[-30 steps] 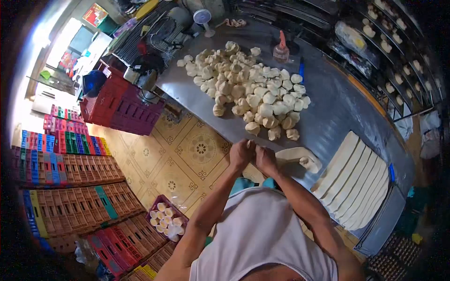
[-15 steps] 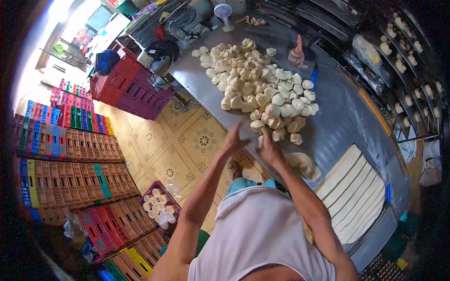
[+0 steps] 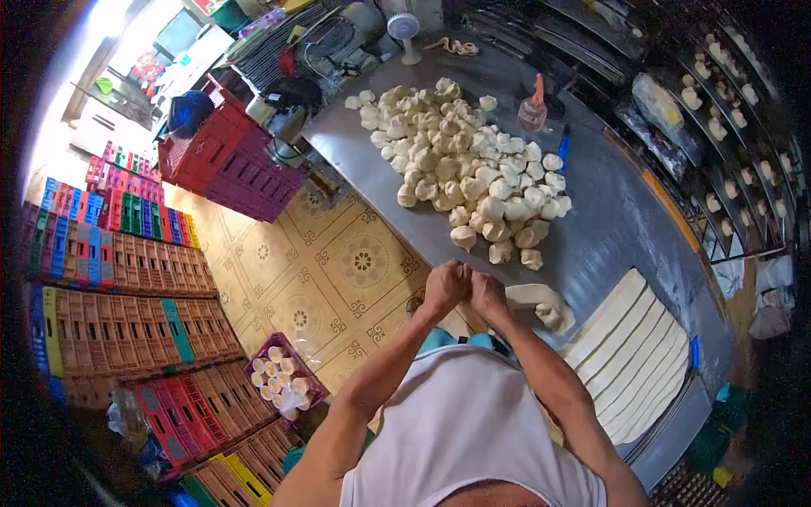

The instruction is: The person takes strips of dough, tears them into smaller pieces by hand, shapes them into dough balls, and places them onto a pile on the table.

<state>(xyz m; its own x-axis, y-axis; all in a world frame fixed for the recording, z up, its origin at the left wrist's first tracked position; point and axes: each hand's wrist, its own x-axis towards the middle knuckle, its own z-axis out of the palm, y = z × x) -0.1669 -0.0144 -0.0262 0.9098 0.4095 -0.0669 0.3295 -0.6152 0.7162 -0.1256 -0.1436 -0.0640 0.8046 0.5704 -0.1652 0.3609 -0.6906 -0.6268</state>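
Note:
My left hand point(image 3: 447, 289) and my right hand point(image 3: 487, 297) meet at the near edge of the metal table, knuckles up and fingers curled closed. Whatever lies between the fingers is hidden. Just beyond them is a large heap of pale dough pieces point(image 3: 460, 160), roughly rounded and piled on one another. Right beside my right hand, a thick strip of dough point(image 3: 549, 311) lies folded over on the table. Farther right, a flat dough sheet point(image 3: 629, 359) is cut into several long strips.
On the metal table point(image 3: 608, 203) stand a bottle with an orange nozzle point(image 3: 533, 110) and a small fan point(image 3: 404, 34); a blue-handled tool point(image 3: 563, 150) lies nearby. Racks with dough pieces point(image 3: 718, 127) line the right. Stacked crates point(image 3: 127, 329) fill the left, beside a crate of white cups point(image 3: 283, 380).
My hands were apart, with the left one spread and the right one at the heap's near end. They have come together closer to my body, and the left fingers have closed.

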